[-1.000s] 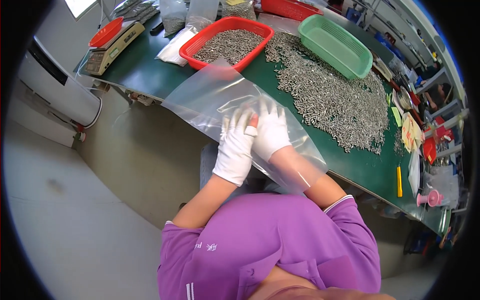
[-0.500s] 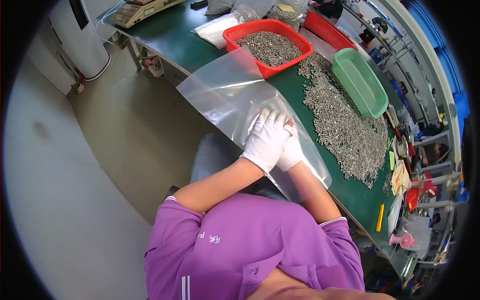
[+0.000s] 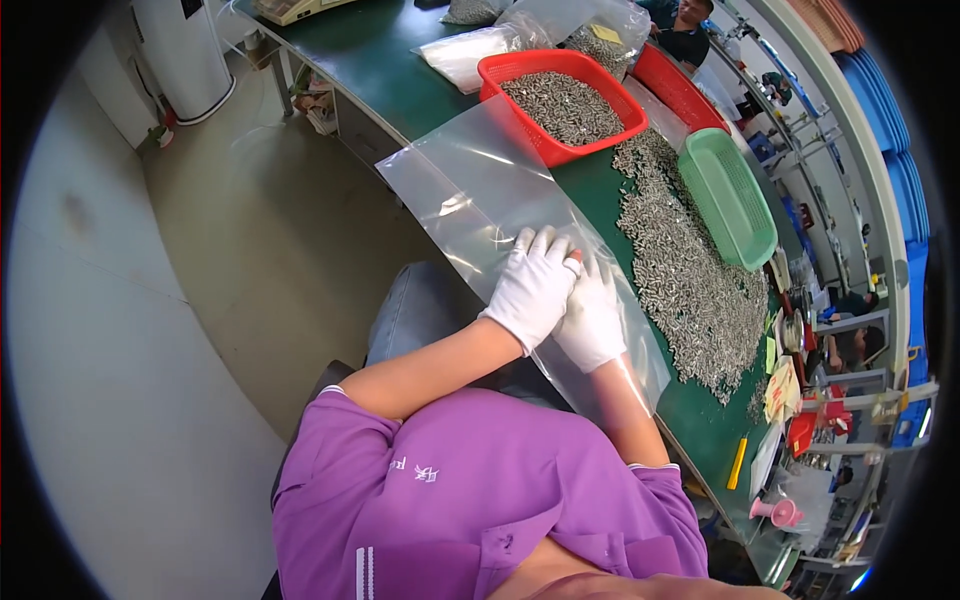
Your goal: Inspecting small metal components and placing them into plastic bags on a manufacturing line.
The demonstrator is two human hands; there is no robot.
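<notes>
A large clear plastic bag lies flat over the table's near edge and my lap. My left hand, in a white glove, rests on it with fingers stretched forward. Something orange-red shows at one fingertip. Close beside it, my right hand, also white-gloved, has its fingers extended and partly overlapped by the left. Clear plastic appears to cover part of the right forearm; whether that hand is inside the bag, I cannot tell. Right of the bag spreads a pile of small metal pins.
A red basket full of metal pieces stands beyond the bag. An upright-rimmed green basket sits by the pile. Filled plastic bags lie at the back. A yellow cutter and a pink stand are at right. Another person sits across.
My right hand has slid slightly out from under the left, so more of its glove and fingers show. The whole view has shifted a little with my head.
</notes>
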